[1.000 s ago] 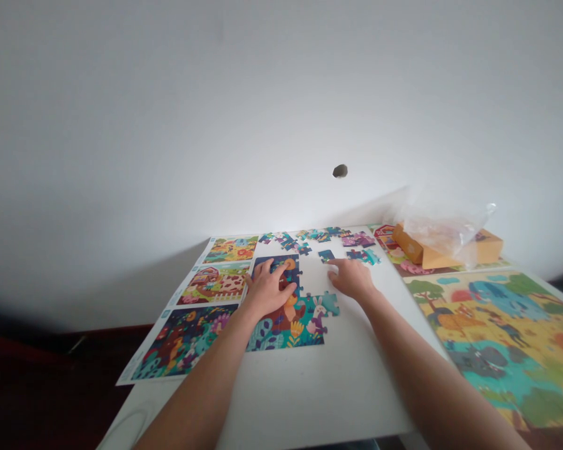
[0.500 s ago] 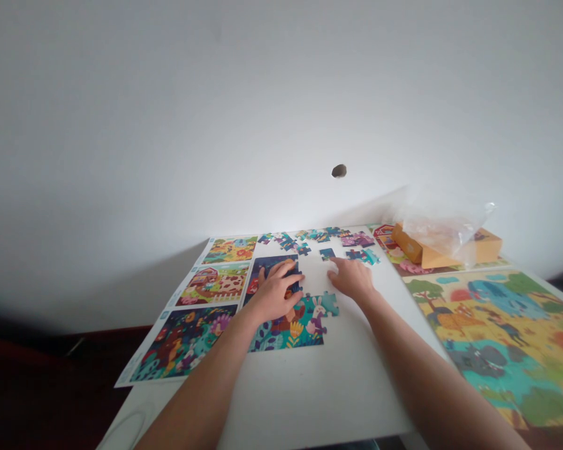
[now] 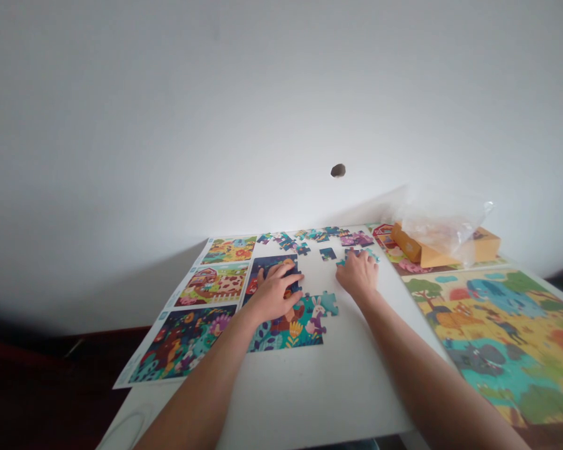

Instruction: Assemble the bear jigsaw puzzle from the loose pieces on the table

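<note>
My left hand (image 3: 276,291) rests with fingers spread on a partly joined jigsaw puzzle (image 3: 304,337), which shows a night sky, a rabbit and flowers. Part of the picture is hidden under that hand. My right hand (image 3: 360,274) is over a small group of puzzle pieces (image 3: 374,255), its fingers bent and a little apart on them; its palm and thumb are partly hidden. Just left of it, a single dark blue puzzle piece (image 3: 327,254) lies apart on the white table (image 3: 291,387).
Loose puzzle pieces (image 3: 319,235) are strewn along the table's far edge by the wall. On the left lies a printed picture sheet (image 3: 165,315). To the right are an animal puzzle (image 3: 502,337), an orange box (image 3: 488,248) and a clear plastic bag (image 3: 445,225).
My right hand has moved right, away from the single dark blue piece and onto the group of pieces beside it. My left hand stays in place on the joined puzzle.
</note>
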Tool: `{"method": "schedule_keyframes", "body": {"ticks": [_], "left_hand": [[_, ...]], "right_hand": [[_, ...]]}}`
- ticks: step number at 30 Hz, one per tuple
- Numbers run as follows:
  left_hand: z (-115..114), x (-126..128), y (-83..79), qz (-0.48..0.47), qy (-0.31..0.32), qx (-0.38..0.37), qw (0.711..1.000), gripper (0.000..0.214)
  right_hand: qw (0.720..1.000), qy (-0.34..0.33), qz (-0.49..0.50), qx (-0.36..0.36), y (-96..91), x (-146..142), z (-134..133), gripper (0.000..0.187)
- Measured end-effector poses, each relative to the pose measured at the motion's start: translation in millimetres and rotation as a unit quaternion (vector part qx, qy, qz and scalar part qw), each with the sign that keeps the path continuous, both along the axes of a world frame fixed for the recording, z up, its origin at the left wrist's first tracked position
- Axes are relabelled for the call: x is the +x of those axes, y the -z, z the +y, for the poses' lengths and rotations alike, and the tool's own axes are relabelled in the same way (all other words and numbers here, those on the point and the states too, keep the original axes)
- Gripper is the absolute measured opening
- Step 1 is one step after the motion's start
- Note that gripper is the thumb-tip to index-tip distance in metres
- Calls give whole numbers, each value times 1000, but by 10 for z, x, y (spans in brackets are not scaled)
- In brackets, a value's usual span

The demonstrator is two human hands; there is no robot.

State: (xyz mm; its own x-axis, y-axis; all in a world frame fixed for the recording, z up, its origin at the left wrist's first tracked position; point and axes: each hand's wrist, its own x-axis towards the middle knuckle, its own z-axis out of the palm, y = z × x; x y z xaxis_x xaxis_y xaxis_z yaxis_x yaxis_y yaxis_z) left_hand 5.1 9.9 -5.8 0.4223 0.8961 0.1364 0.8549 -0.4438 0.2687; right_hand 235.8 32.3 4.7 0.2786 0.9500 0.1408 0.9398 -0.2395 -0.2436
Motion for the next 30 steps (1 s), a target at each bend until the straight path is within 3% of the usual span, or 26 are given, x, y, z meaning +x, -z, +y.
{"method": "schedule_keyframes", "body": {"ticks": [4,6,8,11,14,22,30], "left_hand": [[-6,5,-15,1,-1,-2,1000,39],[-10,5,-21,1,-2,-6,1000,39],[-11,3,-22,-1,-2,-8,1000,40],[-6,-3,-11,-4,1,-8,1000,40],[2,-10,4,-5,2,-6,1000,39],[5,-17,24,-6,3,-9,1000,39],[2,-19,17,-9,5,-9,1000,39]], "right_hand": [[997,-80,23,1,0,-6,10,44],[998,-61,13,16,-11,13,11,46],[999,0,-14,32,-16,51,16,46],[997,65,-31,-8,-9,122,26,41],[997,43,-26,-54,-4,170,28,37],[998,6,22,-51,-33,200,36,39],[997,22,48,-64,-44,221,52,36]]}}
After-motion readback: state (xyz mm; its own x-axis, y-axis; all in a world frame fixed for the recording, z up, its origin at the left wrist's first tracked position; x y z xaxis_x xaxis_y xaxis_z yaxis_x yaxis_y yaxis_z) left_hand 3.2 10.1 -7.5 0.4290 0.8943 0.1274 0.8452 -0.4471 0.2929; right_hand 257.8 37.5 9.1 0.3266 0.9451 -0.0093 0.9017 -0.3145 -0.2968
